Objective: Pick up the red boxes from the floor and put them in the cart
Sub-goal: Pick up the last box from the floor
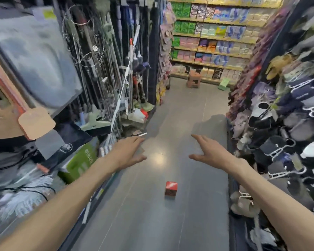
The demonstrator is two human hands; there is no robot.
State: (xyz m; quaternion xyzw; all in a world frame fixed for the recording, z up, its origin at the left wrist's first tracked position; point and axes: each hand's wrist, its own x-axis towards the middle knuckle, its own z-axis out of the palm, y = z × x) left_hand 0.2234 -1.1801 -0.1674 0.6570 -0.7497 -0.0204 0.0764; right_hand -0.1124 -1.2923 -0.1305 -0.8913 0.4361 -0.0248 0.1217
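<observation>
One red box (171,189) stands alone on the grey aisle floor, low in the middle of the head view. My left hand (128,152) and my right hand (208,152) are stretched forward above the floor, beyond the box and to either side of it. Both hands are empty with fingers spread apart. Neither touches the box. No cart is in view.
Mops and brooms (116,73) hang on the left rack. Slippers (283,133) hang along the right rack. A brown plastic stool (194,79) and a green item (223,84) stand at the aisle's far end before stocked shelves (216,38). A green carton (80,163) juts out low left.
</observation>
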